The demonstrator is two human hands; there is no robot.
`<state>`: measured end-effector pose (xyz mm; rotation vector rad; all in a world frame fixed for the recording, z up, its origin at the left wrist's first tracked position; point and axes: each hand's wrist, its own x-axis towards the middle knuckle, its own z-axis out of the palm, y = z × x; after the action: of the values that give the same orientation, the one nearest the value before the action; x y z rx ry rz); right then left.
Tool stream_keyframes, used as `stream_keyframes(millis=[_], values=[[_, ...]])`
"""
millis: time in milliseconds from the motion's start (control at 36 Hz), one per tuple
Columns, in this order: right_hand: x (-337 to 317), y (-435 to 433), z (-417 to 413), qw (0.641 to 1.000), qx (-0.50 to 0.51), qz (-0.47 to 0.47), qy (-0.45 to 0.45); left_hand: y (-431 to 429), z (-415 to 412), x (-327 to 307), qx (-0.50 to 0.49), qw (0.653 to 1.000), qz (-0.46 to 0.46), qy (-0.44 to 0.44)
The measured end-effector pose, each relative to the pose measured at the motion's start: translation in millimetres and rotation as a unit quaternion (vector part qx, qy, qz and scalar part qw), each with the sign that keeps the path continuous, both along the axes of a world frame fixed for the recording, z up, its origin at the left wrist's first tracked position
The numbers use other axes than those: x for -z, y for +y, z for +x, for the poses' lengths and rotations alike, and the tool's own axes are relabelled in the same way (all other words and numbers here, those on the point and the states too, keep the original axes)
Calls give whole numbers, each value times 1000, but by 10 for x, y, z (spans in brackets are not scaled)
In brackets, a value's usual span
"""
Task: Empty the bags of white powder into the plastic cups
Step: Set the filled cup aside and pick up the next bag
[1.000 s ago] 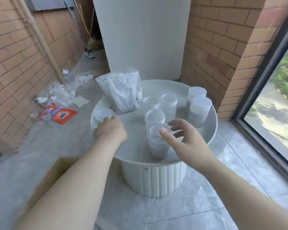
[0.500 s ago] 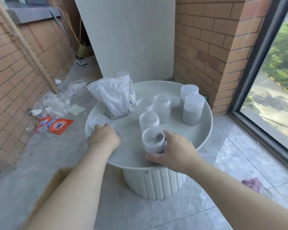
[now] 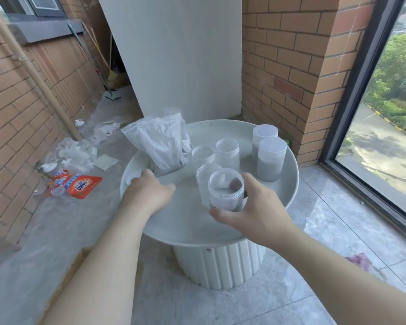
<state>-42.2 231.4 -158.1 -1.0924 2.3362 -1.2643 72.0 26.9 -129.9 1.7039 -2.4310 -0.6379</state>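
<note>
**Plastic cup in your right hand, bag sitting back left**

Plastic cup first: your right hand is wrapped around it, thumb along the lower front and the fingers round the far side, so you can see them darkly through the clear wall. The cup has no lid, is tipped toward you and has some pale powder in the bottom. It sits over the near part of the table. Can't tell if its base is touching the top or just off it.

Your left hand is down at the table's left rim, knuckles up, right against a white lid. The fingers are hidden, so no clue whether it's actually gripping that lid.

Just behind the held cup are three open cups, clustered close together. The bag of white powder is slumped upright at the back left of the table, just beyond your left hand. Over on the right side are two capped cups, one behind the other, and the nearer one shows greyish fill.

Off the table, an orange pouch and crumpled plastic lie on the floor to the left.
</note>
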Motion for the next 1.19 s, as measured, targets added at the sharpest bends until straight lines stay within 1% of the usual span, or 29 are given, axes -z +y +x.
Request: stream_keyframes(millis=[56, 111, 139, 194, 222, 278, 306, 361, 500, 667, 778, 889, 1000, 1056, 1111, 1139, 1194], values=[[-85, 32, -11, 1000, 15, -24, 3, 142, -3, -237, 23, 992, 9, 121], [-147, 54, -26, 999, 22, -48, -2, 319, -26, -462, 54, 963, 32, 261], [-167, 58, -30, 998, 23, -59, -7, 408, -47, -553, 70, 946, 37, 315], [-197, 66, -35, 997, 24, -72, -17, 555, -118, -674, 97, 915, 21, 390], [-201, 69, -38, 997, 24, -75, -21, 617, -156, -712, 108, 908, -4, 404], [-205, 75, -35, 996, 21, -85, -25, 698, -222, -736, 129, 906, -56, 399], [-207, 80, -36, 995, 20, -92, -26, 733, -255, -732, 144, 905, -64, 395], [-211, 90, -39, 993, 17, -110, -26, 770, -312, -708, 179, 907, -58, 378], [-213, 106, -93, 988, 30, -152, -9, 852, -392, -670, 270, 915, -63, 293], [-171, 80, -175, 986, 42, -159, 22, 853, -443, -674, 343, 914, -77, 202], [-134, 58, -181, 985, 41, -161, 40, 877, -463, -698, 336, 930, -67, 134], [-63, 20, -159, 985, 39, -149, 81, 923, -503, -657, 299, 949, -93, 39], [-13, 9, -143, 985, 32, -140, 93, 982, -519, -637, 257, 959, -114, -37], [-4, 5, -135, 985, 32, -136, 103, 997, -531, -635, 256, 958, -114, -52], [-8, -2, -141, 984, 36, -134, 113, 983, -522, -634, 262, 958, -110, -42], [-14, -3, -150, 984, 39, -129, 114, 964, -507, -643, 268, 958, -99, -27], [-36, 6, -171, 987, 38, -119, 104, 905, -474, -671, 295, 955, -39, 8]])
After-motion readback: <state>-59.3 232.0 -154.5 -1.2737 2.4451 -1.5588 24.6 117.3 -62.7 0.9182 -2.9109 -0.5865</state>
